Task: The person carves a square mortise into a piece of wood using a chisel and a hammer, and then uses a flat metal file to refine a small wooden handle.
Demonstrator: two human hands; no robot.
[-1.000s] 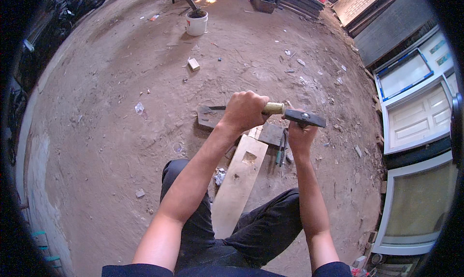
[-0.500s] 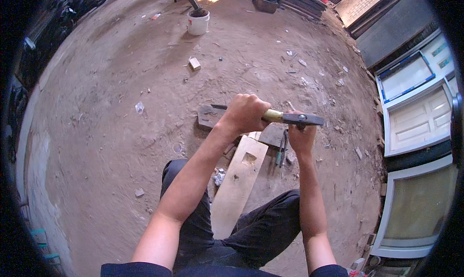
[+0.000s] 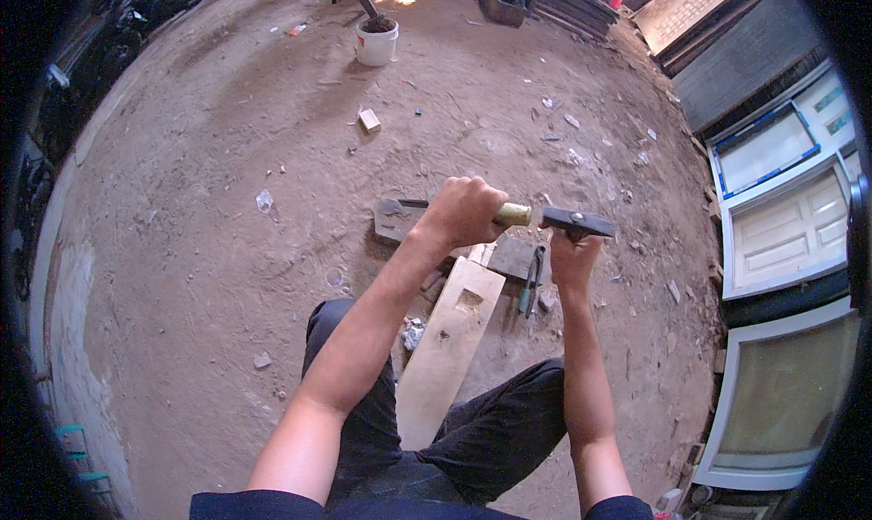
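My left hand [image 3: 463, 213] is closed around a chisel [image 3: 514, 214], its pale yellow handle end sticking out on the right. The dark blade points left from the fist. Just right of that end, my right hand [image 3: 574, 258] grips a hammer [image 3: 578, 222] with a dark metal head; most of its handle is hidden. A small gap separates the hammer head from the chisel. Below both hands, a pale wooden board [image 3: 445, 356] slopes between my legs, with a rectangular recess cut near its far end. That end lies by a grey block [image 3: 511, 257].
Green-handled pincers [image 3: 530, 288] rest against the block's right part. A small wood offcut [image 3: 369, 120] and a white bucket [image 3: 377, 45] stand farther off on the dirt floor. White door panels [image 3: 788, 220] line the right side. Crumpled plastic [image 3: 413, 333] lies left of the board.
The hammer head has moved a little right, off the chisel's handle end, opening a gap. My left hand and the board stay nearly in place.
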